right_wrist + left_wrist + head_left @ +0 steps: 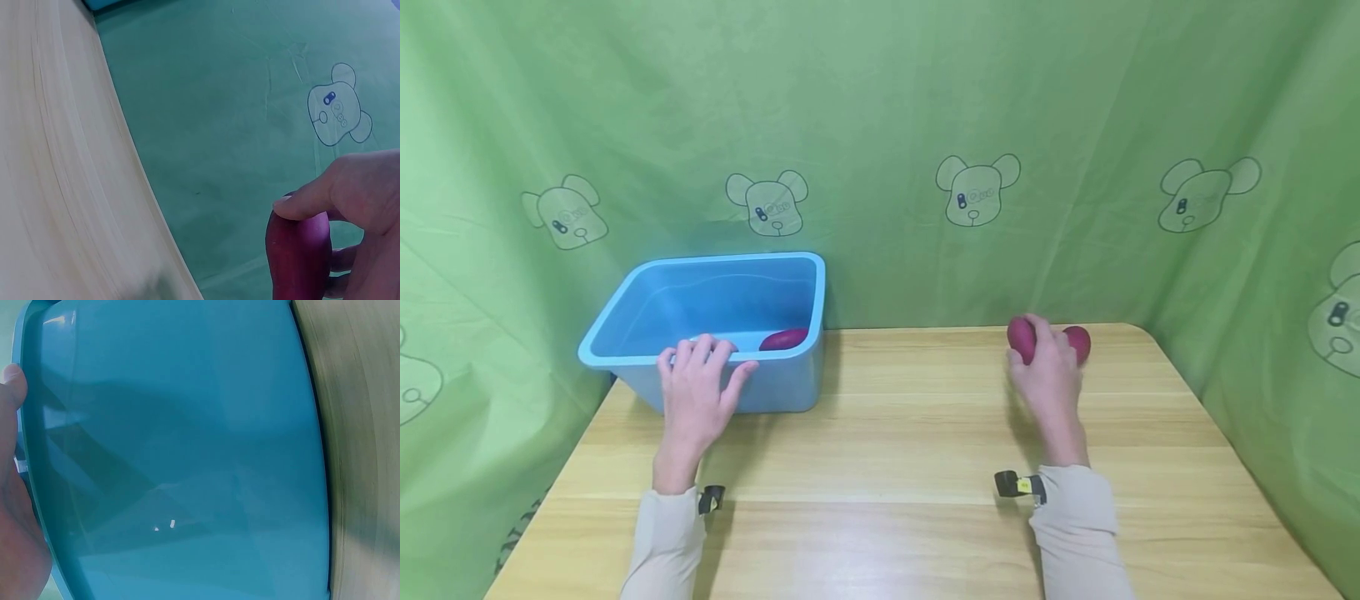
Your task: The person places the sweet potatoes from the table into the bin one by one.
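My left hand [696, 400] grips the front rim of a blue plastic bin [760, 385], its fingers over the edge. In the left wrist view the thumb [15, 384] lies along that rim, and the bin's smooth outer wall fills most of the picture. Inside the bin, near its right wall, lies a purplish-red sweet potato [784, 339]. Toward the table's far right, my right hand [1048, 371] holds another sweet potato [299, 256] between thumb and fingers, raised above the tabletop. Partly hidden behind that hand is one more sweet potato [1078, 343] near the back edge.
A light wood table [895, 467] carries everything, the bin standing at its back left. Green cloth [880, 108] printed with bear heads hangs behind and at both sides. Each wrist wears a small black camera [1009, 483] on a strap.
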{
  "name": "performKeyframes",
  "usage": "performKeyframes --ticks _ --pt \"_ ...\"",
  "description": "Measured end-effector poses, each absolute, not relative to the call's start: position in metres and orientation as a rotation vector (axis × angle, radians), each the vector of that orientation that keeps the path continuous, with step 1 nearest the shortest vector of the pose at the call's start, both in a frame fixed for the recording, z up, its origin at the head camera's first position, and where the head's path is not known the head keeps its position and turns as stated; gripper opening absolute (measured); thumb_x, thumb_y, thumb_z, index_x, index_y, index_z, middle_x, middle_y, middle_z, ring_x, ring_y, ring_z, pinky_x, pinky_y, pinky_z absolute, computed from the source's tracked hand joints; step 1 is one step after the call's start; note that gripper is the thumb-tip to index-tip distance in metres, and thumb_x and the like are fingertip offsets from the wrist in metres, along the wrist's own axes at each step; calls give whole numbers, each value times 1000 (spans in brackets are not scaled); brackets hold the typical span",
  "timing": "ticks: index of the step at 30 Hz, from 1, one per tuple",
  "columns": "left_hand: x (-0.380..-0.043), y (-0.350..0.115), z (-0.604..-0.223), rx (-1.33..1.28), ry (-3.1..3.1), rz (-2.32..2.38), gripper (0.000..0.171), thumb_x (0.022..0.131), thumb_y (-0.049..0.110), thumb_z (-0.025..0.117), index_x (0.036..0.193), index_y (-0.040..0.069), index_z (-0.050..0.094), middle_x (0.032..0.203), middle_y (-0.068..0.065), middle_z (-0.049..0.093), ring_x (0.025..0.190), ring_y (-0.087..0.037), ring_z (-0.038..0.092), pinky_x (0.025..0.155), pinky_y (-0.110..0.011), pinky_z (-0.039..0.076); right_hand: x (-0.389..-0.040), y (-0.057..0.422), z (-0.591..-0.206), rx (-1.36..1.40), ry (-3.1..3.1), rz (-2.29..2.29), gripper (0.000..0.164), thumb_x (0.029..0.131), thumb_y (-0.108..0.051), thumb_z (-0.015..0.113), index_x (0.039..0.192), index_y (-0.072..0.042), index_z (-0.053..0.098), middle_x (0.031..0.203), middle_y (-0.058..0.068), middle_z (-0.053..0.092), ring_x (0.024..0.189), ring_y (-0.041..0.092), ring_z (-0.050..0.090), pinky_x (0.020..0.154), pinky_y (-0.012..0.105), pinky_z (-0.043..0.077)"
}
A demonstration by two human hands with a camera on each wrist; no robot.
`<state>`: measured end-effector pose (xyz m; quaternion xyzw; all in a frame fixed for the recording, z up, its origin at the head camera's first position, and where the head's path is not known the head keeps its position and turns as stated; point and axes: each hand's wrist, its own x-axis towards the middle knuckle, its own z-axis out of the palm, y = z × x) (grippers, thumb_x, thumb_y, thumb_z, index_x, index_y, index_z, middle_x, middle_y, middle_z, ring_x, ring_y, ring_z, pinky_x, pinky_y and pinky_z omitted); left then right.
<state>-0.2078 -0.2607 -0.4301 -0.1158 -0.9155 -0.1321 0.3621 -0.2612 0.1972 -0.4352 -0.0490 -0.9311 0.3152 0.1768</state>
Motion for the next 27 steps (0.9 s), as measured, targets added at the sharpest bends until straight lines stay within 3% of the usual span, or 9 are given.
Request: performKeyframes --ticks 15,27 --pt "-208 -261 -432 -291 -2361 -341 37 89 51 58 96 15 59 98 -7 55 98 -31 43 92 -56 23 -262 187 -438 -105 -2615 867 60 86 -15 63 142 -19 40 119 29 49 98 45 49 72 60 40" --pt "-208 -261 -432 -293 -2358 -343 37 89 51 58 96 14 59 97 -7 55 98 -31 44 91 -55 23 -262 179 -435 -87 -2609 890 60 86 -15 63 142 -20 41 126 26 47 104 43 46 79 59 35"
